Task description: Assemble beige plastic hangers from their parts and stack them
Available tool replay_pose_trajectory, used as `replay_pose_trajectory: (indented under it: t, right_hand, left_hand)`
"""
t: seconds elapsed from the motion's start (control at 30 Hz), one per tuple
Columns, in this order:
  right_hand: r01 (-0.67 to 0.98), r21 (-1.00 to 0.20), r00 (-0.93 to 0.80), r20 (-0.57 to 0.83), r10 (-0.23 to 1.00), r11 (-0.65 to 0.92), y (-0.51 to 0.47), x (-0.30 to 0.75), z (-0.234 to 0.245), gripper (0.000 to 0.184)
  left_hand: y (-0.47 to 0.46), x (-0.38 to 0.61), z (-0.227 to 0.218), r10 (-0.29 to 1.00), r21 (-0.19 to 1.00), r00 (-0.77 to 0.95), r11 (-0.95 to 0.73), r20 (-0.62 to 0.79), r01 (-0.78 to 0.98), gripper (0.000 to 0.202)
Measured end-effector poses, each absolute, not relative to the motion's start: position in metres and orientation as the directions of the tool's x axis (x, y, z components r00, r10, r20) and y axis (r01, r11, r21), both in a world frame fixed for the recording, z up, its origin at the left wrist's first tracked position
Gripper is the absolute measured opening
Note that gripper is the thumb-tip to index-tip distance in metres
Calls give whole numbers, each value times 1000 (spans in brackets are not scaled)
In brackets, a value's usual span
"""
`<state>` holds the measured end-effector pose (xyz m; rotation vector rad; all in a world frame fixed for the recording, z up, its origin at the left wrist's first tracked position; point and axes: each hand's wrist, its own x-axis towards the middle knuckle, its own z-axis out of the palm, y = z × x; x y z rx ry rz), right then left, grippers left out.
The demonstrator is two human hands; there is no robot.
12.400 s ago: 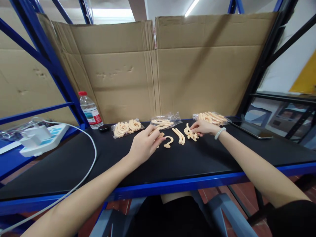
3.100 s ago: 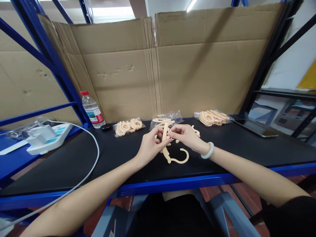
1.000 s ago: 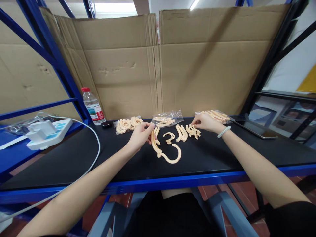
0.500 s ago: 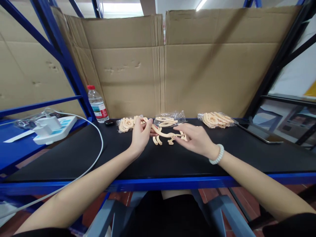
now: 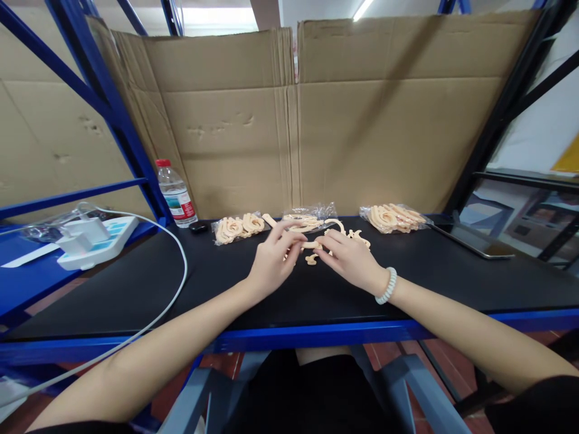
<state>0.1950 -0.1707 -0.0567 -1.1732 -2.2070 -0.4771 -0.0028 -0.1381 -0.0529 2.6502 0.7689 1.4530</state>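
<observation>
Beige hanger piece (image 5: 310, 245) sits pinched in the fingers of left hand (image 5: 272, 259) and right hand (image 5: 355, 260), lying pretty much sideways, hook (image 5: 339, 226) arching away at right.

Forearms (image 5: 181, 328) angled inward, left hand (image 5: 272, 259) and right hand (image 5: 353, 260) close together, both curled, backs upward

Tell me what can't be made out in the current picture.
- How the beige piece is gripped: head view, hidden by the left hand and right hand.
- Number of loose beige pieces on the black mat: head view, the hands cover part of that area.
- Fine print on the bottle label: head view, too small.
- Where the white cable ends: head view, cut off by the left edge.
</observation>
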Motion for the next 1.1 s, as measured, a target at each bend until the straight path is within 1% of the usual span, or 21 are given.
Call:
replay_pose_trajectory:
  t: [0.03, 0.1, 0.2, 0.33, 0.47, 0.57, 0.63, 0.73, 0.87, 0.93, 1.03, 1.1]
  right_hand:
    - [841, 68, -448, 644, 620, 537, -172, 194, -57, 27]
    - [841, 119, -471, 643, 604, 528, -173, 193, -57, 28]
    - [829, 165, -497, 655, 569, 534, -175, 192, -57, 31]
    - [815, 196, -508, 695, 509, 545, -174, 192, -59, 31]
    - [793, 232, -531, 715, 454, 563, -173, 193, -60, 28]
    - [788, 239, -539, 713, 449, 567, -173, 193, -61, 28]
    - [788, 246, -545, 707, 452, 564, -174, 192, -61, 29]
    - [790, 278, -553, 706, 442, 546, -174, 192, -61, 30]
    - [778, 385, -597, 699, 394, 497, -174, 192, -61, 32]
    - [768, 421, -619, 681, 391, 483, -173, 192, -60, 34]
    - [759, 399, -626, 664, 410, 514, -172, 193, -61, 35]
    - [741, 321, -621, 663, 419, 589, -171, 193, -62, 34]
  left_hand:
    - [-139, -2, -54, 405, 217, 507, -895, 761, 389, 14]
    - [-140, 0, -57, 392, 198, 573, -907, 720, 372, 14]
    - [-140, 0, -58, 429, 215, 567, -888, 703, 406, 16]
    - [-138, -2, -57, 454, 218, 576, -875, 680, 432, 12]
    - [-138, -1, -57, 503, 295, 584, -859, 637, 419, 12]
    - [-138, -1, -57, 553, 365, 609, -833, 569, 416, 11]
    - [-139, -1, -56, 575, 375, 624, -818, 529, 435, 11]
    - [-142, -1, -53, 585, 315, 637, -810, 502, 495, 12]
    - [-143, -3, -47, 545, 180, 702, -831, 459, 527, 16]
    - [-141, -5, -44, 520, 124, 737, -844, 432, 522, 18]
    - [-137, -8, -44, 488, 70, 769, -859, 413, 507, 18]
    - [-136, -8, -45, 457, 68, 781, -877, 426, 476, 18]
